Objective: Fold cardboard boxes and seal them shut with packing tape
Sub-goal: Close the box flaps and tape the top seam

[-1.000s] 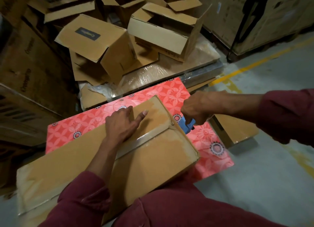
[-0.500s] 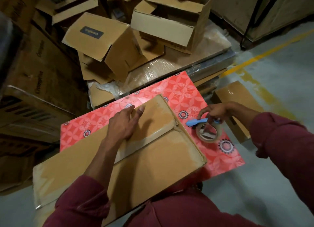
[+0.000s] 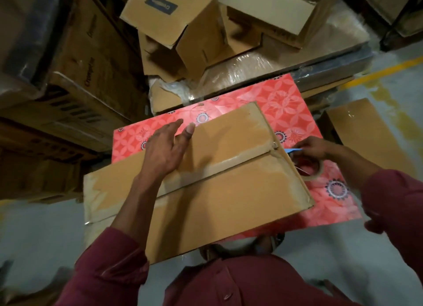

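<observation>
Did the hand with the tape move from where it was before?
Yes. The right hand with the tape roll dropped from the box's end seam onto the red patterned board beside it.

The closed box (image 3: pixel 212 182) is plain tan cardboard, with a paler, glossy strip of tape (image 3: pixel 229 164) along its middle seam. Under it lies a board (image 3: pixel 297 113) in coral red, printed with pale pink petal shapes and small dark blue-and-white ringed medallions. The cutter (image 3: pixel 294 149) is bright blue. The tape roll (image 3: pixel 313 170) is light beige. Both sleeves (image 3: pixel 109 266) are maroon. An open box (image 3: pixel 174 15) behind is brown with a dark blue label. The floor (image 3: pixel 41 232) is pale grey, crossed by 1 yellow line (image 3: pixel 389 69).
</observation>
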A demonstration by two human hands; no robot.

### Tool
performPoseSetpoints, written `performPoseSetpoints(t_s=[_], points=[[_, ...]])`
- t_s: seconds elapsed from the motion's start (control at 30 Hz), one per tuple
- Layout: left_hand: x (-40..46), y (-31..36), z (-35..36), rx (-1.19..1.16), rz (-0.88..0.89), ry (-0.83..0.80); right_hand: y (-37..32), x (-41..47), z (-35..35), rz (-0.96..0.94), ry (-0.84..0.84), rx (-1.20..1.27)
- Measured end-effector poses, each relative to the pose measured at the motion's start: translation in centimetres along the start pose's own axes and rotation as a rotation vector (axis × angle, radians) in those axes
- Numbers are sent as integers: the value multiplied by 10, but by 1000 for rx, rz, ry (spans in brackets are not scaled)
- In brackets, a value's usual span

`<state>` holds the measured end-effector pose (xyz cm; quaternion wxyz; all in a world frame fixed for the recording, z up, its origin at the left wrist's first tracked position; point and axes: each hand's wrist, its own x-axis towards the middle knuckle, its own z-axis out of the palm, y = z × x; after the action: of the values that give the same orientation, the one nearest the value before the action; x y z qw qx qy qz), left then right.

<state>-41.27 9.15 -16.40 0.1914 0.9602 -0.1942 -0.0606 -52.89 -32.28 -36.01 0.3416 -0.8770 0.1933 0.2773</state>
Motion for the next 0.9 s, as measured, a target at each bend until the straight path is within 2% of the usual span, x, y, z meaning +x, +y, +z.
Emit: performPoseSetpoints(t_s=[0.07,0.1,0.17,0.27,0.33,0.4,0.47,0.53,0.6,0.7,0.8,0.9], points=[[-17,-22,-16,-35,-38,44,-7,-7,4,10,103,-87],[-27,-33,-25,-45,-66,66,-16,-16,3,11,212,-97],[-48,-67,-40,-67,-129,142,-44,-39,-2,-22,535,-41],[-85,-131,-65,-172,-292,319,-123,-88,-1,-193,925,93],[-113,-176,-77,-349,-443,453,-196,-123,18,-409,994,49],[-141,-210,-78,-539,-587,487,-273,-156,53,-616,915,-44],[-165,-230,-69,-676,-651,366,-333,-179,98,-791,768,-115],[-179,-238,-54,-780,-638,196,-367,-188,146,-905,592,-290],[-184,-248,-37,-824,-584,97,-389,-195,191,-913,393,-518],[-184,-267,-16,-806,-542,71,-406,-206,240,-827,169,-741],[-187,-257,-28,-744,-506,73,-413,-206,262,-726,61,-846],[-189,-253,-31,-728,-503,58,-417,-207,266,-696,58,-859]])
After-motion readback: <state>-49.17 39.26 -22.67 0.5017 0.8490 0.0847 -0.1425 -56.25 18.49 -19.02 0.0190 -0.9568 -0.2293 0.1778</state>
